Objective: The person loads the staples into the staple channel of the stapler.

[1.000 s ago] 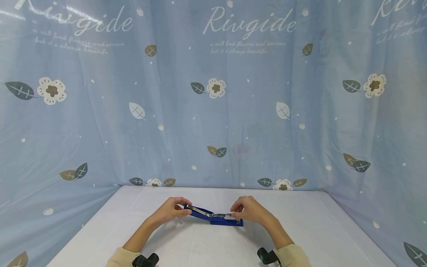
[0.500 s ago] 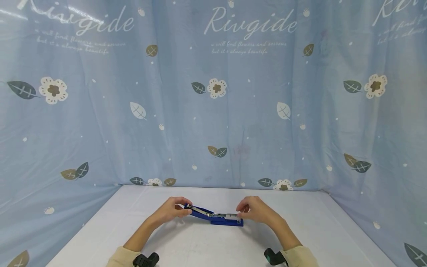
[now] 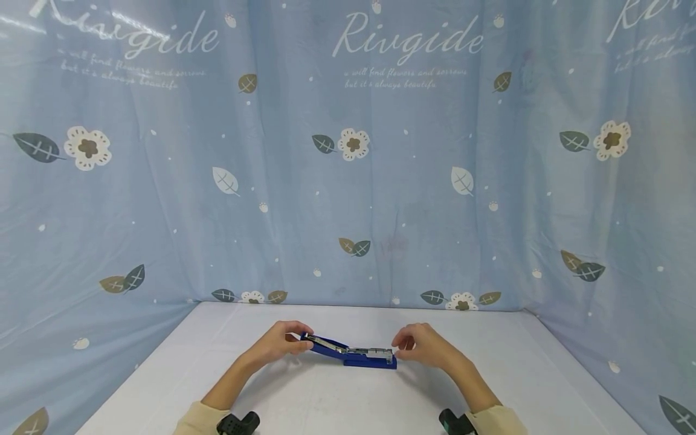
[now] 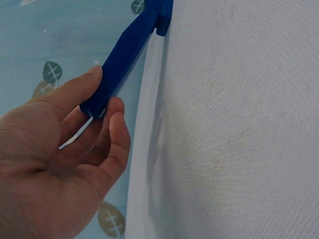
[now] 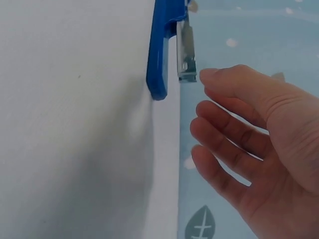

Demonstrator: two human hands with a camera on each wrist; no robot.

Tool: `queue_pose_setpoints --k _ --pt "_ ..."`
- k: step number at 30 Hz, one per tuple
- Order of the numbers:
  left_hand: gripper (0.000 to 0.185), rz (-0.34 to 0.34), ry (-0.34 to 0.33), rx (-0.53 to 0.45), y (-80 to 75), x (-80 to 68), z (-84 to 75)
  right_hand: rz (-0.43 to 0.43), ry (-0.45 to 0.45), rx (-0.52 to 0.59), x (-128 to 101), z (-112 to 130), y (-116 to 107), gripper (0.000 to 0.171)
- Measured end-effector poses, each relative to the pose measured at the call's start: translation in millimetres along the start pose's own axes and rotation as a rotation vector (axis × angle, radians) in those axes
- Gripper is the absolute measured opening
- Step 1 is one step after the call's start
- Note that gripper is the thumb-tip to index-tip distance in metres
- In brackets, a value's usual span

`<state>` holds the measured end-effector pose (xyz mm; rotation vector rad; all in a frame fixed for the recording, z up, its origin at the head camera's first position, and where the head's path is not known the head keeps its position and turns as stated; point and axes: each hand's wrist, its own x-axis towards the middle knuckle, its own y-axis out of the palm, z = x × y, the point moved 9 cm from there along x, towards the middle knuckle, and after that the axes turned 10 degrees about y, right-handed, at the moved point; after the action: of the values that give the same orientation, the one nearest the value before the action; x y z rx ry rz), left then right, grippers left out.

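Observation:
A blue stapler (image 3: pixel 370 363) lies unfolded at the middle of the table, its base on the white surface and its top arm (image 4: pixel 124 55) swung up and back to the left. My left hand (image 3: pixel 278 342) pinches the far end of that arm between thumb and fingers. The silvery staple magazine (image 5: pixel 185 50) stretches rightward above the base, with a gap between the two. Just off the magazine's tip is my right hand (image 3: pixel 425 345), its fingers loosely bent and holding nothing. In the right wrist view its thumb tip (image 5: pixel 209 74) sits close beside the metal end, apparently not touching.
The white tabletop (image 3: pixel 326 405) reaches back to a blue patterned curtain (image 3: pixel 348 199), which hangs behind and along both sides. A black wrist camera is strapped near each sleeve (image 3: pixel 497 419).
My right hand has drawn back to the right, off the magazine's end, which is now uncovered. The left hand and the stapler have stayed in place.

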<state>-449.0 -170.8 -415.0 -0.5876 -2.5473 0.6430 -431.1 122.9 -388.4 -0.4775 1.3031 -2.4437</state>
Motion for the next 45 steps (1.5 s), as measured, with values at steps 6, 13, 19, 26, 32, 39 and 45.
queue_pose_setpoints --k 6,13,19,26,32,39,45 --pt "0.036 0.002 -0.001 -0.010 1.6 -0.6 0.1 0.014 0.009 0.040 -1 -11 4 0.017" --pt "0.040 0.003 0.003 -0.012 0.8 -1.9 -0.2 0.059 0.020 0.104 2 -23 12 0.023" --pt "0.039 -0.001 0.002 -0.015 -2.1 -2.1 0.0 0.096 0.045 0.126 5 -28 19 0.025" --pt "0.039 0.001 0.008 -0.030 -2.7 -1.6 -1.2 0.083 0.037 0.108 4 -25 21 0.025" --pt "0.042 0.000 0.009 -0.023 -1.9 -0.2 -0.6 0.069 0.045 0.104 2 -24 23 0.022" --pt "0.046 -0.010 -0.016 0.000 -0.6 1.8 -2.9 0.055 0.072 0.098 2 -27 25 0.022" --pt "0.046 -0.037 0.003 0.008 -0.7 4.5 -5.6 0.047 0.064 0.084 2 -29 26 0.021"
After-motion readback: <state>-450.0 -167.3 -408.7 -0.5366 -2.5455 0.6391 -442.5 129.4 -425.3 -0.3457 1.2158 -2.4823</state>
